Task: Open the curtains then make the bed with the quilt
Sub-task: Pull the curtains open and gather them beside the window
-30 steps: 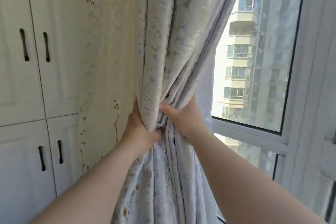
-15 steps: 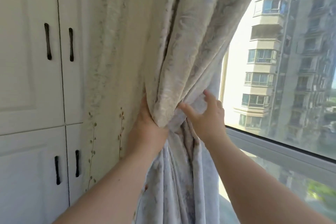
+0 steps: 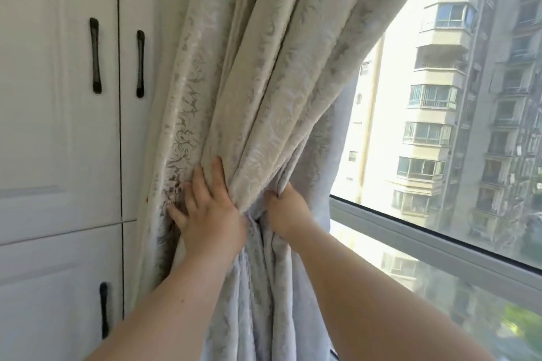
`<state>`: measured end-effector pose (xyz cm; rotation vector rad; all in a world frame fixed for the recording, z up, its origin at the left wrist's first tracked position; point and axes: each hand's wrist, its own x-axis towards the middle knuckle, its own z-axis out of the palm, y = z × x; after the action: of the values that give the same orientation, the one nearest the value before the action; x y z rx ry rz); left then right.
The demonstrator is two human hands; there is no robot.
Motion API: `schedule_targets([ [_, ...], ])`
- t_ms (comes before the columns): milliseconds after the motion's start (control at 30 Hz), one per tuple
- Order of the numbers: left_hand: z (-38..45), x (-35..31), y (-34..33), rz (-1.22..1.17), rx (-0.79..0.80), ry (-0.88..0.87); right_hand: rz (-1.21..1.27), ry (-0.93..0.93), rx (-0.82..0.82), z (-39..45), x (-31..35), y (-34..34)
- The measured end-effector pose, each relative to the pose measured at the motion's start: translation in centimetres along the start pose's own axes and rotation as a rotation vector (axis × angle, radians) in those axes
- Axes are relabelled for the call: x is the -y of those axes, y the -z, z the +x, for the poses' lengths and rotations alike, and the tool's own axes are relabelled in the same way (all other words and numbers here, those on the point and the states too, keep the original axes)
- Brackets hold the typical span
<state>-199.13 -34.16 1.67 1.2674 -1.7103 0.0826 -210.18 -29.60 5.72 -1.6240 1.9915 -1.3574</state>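
Curtain [image 3: 264,82]: cream damask, bunched at window's left edge beside white wardrobe [image 3: 58,126]. My left hand [image 3: 209,211] pressed flat on folds; my right hand [image 3: 286,211] pinching gathered pleats.

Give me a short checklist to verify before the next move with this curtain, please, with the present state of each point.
1. Curtain gathered to the side near the cabinet: ok, it is bunched at hand height.
2. Left hand on the fabric: ok, fingers lie fairly straight and press the bundle.
3. Right hand holding the folds: ok, its fingers are tucked into the gathered fabric.
4. Window uncovered: ok for the part in view; the upper edge is still crossed by the curtain.
5. Tie-back or hook to fix the bundle: cannot tell, none is visible.
6. Bed and quilt ready: cannot tell, neither is in view.
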Motion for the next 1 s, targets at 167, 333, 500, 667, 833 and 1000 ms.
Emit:
schedule_targets([
  [167, -1.5, 2.2, -1.8, 0.099, 0.115, 0.087, -0.088, -0.067, 0.072, 0.8, -1.2, -1.8],
  [333, -2.8, 2.3, -2.7, 0.215, 0.165, 0.075, 0.012, -0.15, 0.13, -1.4, -4.0, -1.8],
  [500, -4.5, 0.6, -2.1, 0.16, 0.259, 0.123, -0.082, -0.179, 0.281, -4.3, -4.6, -0.6],
  [667, -8.4, -2.9, -0.2, 0.134, 0.362, 0.088, -0.009, -0.072, 0.305, -9.2, -6.1, 3.6],
  [833, -14.6, -6.7, 2.2, 0.09, 0.44, 0.065, 0.026, -0.133, 0.231, -15.2, -8.5, 8.9],
  [1000, -21.8, -10.6, 4.5, 0.042, 0.533, 0.048, 0.043, -0.174, 0.175, -22.4, -11.0, 12.8],
])
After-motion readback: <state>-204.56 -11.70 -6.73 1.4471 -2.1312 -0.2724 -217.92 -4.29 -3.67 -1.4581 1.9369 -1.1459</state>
